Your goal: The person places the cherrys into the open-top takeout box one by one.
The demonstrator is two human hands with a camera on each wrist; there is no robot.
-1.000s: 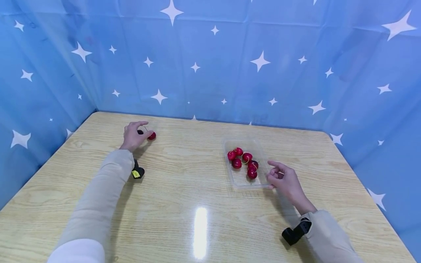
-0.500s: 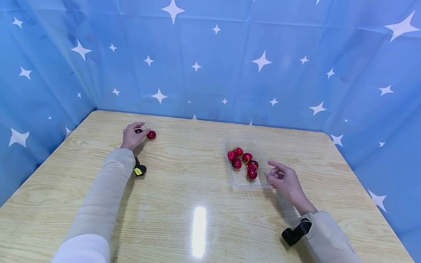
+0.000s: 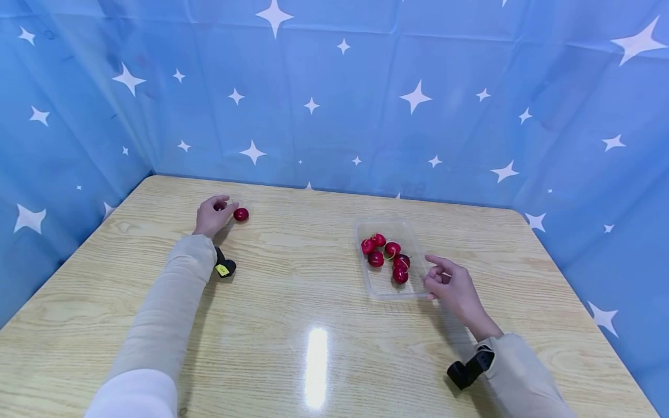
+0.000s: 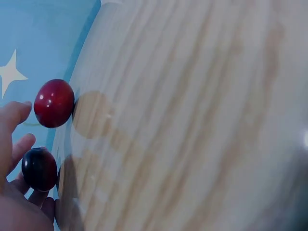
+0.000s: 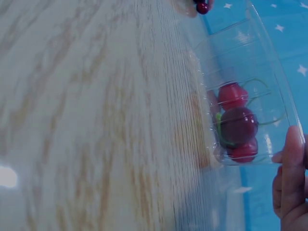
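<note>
In the head view, my left hand (image 3: 211, 216) reaches to the far left of the table, round two cherries. A dark cherry (image 4: 39, 169) lies in front of my curved fingers, and a red cherry (image 4: 54, 103) is just off the thumb tip. Between the thumb and forefinger, a gap shows with a thin stem across it. My right hand (image 3: 456, 289) holds the near right corner of a clear plastic container (image 3: 389, 295) by its rim, thumb against the edge. Inside the container lie several red cherries (image 3: 375, 259), some with green stems.
The wooden table (image 3: 261, 325) reaches back to a blue curtain (image 3: 334, 128) with white stars, which also hangs along both sides. A black wrist camera (image 3: 470, 368) hangs under the right sleeve, and another (image 3: 225, 267) under the left.
The left hand has shifted slightly, with its thumb and forefinger drawn closer together around the stem. The right hand and the container have stayed in place.
</note>
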